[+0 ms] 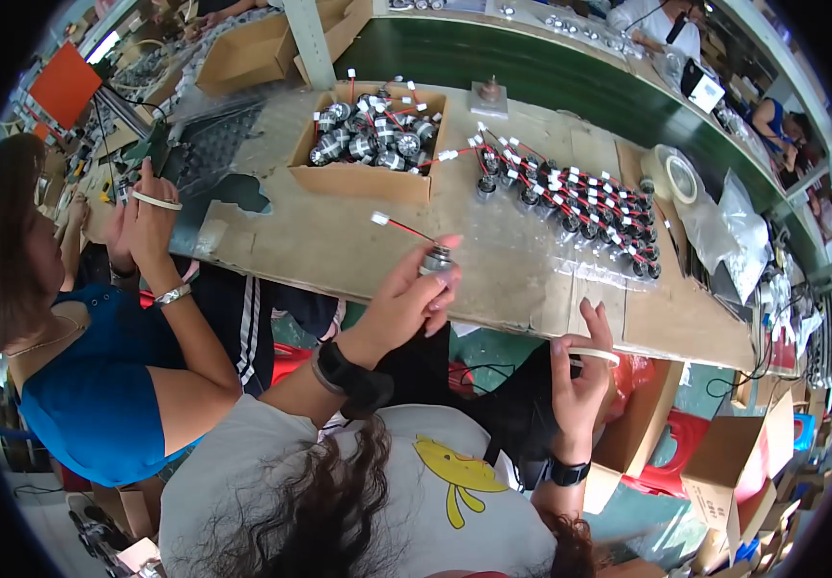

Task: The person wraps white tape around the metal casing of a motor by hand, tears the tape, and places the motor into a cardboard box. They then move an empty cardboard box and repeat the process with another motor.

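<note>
My left hand (414, 297) is closed around a small silver cylindrical motor (437, 258), above the table's near edge. From its top a red and black wire pair runs out to a white plug (379, 219). To the right, just off the table edge, my right hand (581, 390) has its fingers curled with a thin cream ring (593, 355), like a narrow tape roll, hooked on them. Beyond my left hand stands a cardboard box (363, 183) heaped with similar wired motors (368, 140). Rows of upright black-topped motors (589, 222) with white plugs stand at the right.
A co-worker in a blue top (107, 385) sits close on my left. A wide tape roll (674, 175) and plastic bags (739, 231) lie at the table's right. A metal block (489, 100) stands at the back. Open cartons (734, 462) are on the right-hand floor.
</note>
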### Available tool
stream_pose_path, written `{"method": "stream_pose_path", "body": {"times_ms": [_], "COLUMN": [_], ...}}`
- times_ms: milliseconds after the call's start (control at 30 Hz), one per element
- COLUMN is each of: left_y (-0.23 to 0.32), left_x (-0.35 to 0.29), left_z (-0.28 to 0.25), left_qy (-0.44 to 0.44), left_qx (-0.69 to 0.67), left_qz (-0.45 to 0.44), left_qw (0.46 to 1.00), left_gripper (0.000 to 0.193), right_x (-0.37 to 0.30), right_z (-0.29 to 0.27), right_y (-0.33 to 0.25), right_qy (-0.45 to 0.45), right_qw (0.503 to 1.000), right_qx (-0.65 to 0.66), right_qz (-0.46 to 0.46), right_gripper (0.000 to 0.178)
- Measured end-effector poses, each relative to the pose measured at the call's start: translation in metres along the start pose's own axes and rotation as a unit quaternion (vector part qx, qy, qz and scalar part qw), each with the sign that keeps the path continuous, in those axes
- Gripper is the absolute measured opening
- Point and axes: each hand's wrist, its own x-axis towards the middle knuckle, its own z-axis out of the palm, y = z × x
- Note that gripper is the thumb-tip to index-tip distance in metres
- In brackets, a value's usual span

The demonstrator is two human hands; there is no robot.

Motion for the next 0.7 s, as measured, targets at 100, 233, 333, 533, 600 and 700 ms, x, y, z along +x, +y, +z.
{"method": "stream_pose_path", "body": {"times_ms": [100, 233, 333, 533, 600, 700], "left_y": [0.033, 0.092, 0.123, 0.099, 0.077, 0.046], "left_x": [0.006, 0.071, 0.105, 0.114, 0.112, 0.131], "left_z": [-0.013, -0.056, -0.071, -0.04, -0.011, 0.003], "left_qy": [0.079, 0.146, 0.197, 0.196, 0.09, 0.039], "left_qx": [0.197, 0.597, 0.738, 0.777, 0.74, 0.752], "left_qz": [0.057, 0.286, 0.289, 0.325, 0.245, 0.212], "left_qw": [0.975, 0.736, 0.578, 0.502, 0.62, 0.623], "left_gripper": [0.047, 0.047, 0.044, 0.039, 0.034, 0.031], "right_x": [-0.003, -0.003, -0.005, -0.012, -0.011, -0.009], "right_z": [-0.003, -0.003, 0.0, -0.004, -0.006, -0.013], "right_y": [0.004, 0.009, 0.012, 0.028, 0.028, 0.026], "right_qy": [-0.006, -0.016, -0.014, 0.002, 0.002, -0.008], "right_qw": [1.0, 0.999, 0.999, 0.999, 0.999, 1.0], "right_qx": [0.015, 0.037, 0.045, 0.034, 0.026, 0.015], "right_qz": [0.007, 0.02, 0.02, 0.02, 0.02, 0.009], "right_gripper": [0.005, 0.005, 0.004, 0.006, 0.005, 0.005]}}
